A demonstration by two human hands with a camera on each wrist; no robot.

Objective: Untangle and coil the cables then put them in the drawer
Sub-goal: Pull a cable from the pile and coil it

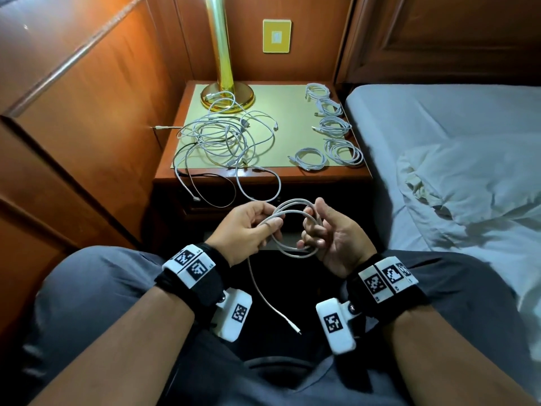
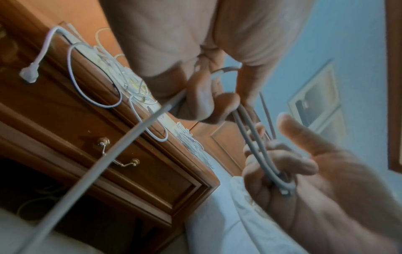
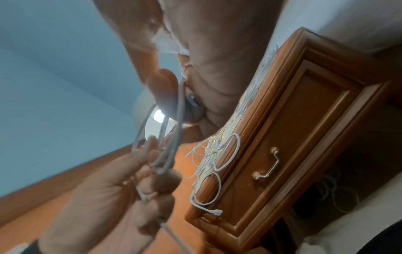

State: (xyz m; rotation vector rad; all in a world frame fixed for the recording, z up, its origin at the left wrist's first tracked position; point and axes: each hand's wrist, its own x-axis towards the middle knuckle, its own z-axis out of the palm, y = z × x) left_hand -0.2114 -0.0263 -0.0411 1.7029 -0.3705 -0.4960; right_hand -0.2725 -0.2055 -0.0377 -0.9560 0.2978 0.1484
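A seated person holds a half-wound white charging cable [image 1: 294,222] between both hands, above the lap and in front of a wooden nightstand [image 1: 263,174]. The left hand [image 1: 248,227] pinches one side of the coil between thumb and curled fingers. The right hand [image 1: 328,235] faces it, palm turned inward, its fingers hooked through the loops on the opposite side while the thumb stands free. The coil hangs upright between them, its opening facing the person. What matters for the next wrap is the loose tail [image 1: 269,300]: it drops from the bottom of the coil on the left hand's side and runs down toward the person's body, ending in a small plug [image 1: 297,331] between the knees. The tail is nearer the left hand, so that hand seems the likelier one to feed it up and round. On the nightstand top, a tangle of white cables [image 1: 225,139] lies at the left near a brass lamp base [image 1: 227,95], and five finished coils [image 1: 330,133] sit at the right. The drawer [image 2: 139,154] beneath appears closed.
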